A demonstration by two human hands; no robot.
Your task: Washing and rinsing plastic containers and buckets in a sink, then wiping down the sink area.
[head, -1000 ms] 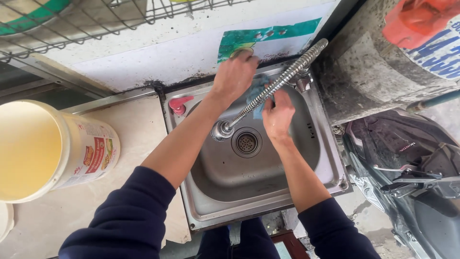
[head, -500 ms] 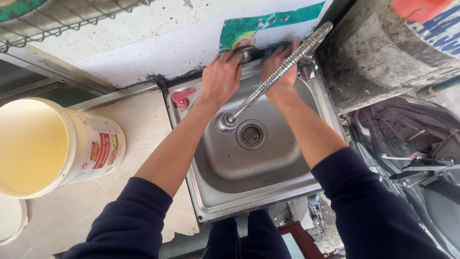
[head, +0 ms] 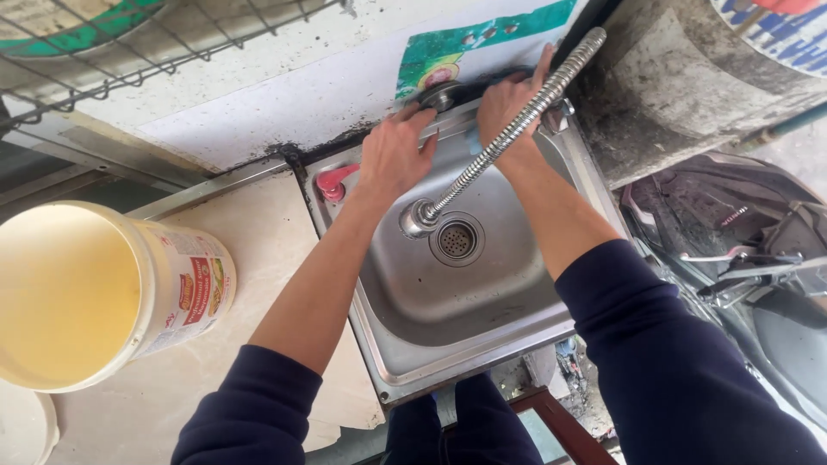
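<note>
- The pale worktop (head: 258, 258) is carrying a steel sink (head: 448, 301) at its right end, and a large cream-coloured bucket (head: 95, 293) with a printed label is lying tilted at the left, its open mouth facing the camera.
- The sink is sitting against a stained white wall (head: 258, 95); a round drain (head: 457, 241) is showing in the middle of its basin.
- A parked motorbike (head: 741, 267) is standing just to the right of the sink, below a rough concrete block (head: 680, 95).
- A wire rack (head: 129, 43) is hanging over the upper left, above the worktop.
- A ribbed metal hose (head: 517, 129) is running diagonally from the upper right down over the basin, its spout end hanging just above and left of the drain.
- The right hand (head: 508, 103) is reaching to the sink's back rim, fingers spread against the wall beside the hose; I cannot tell whether its grip is closing on anything.
- The left hand (head: 396, 155) is reaching to the same back edge, fingertips loosely curled and touching a round metal fitting (head: 439, 96) on the rim; the grip is looking part open, pressing rather than clasping.
- A small pink knob-like piece (head: 332, 182) is lying on the sink's back left corner, just beside the left hand.
</note>
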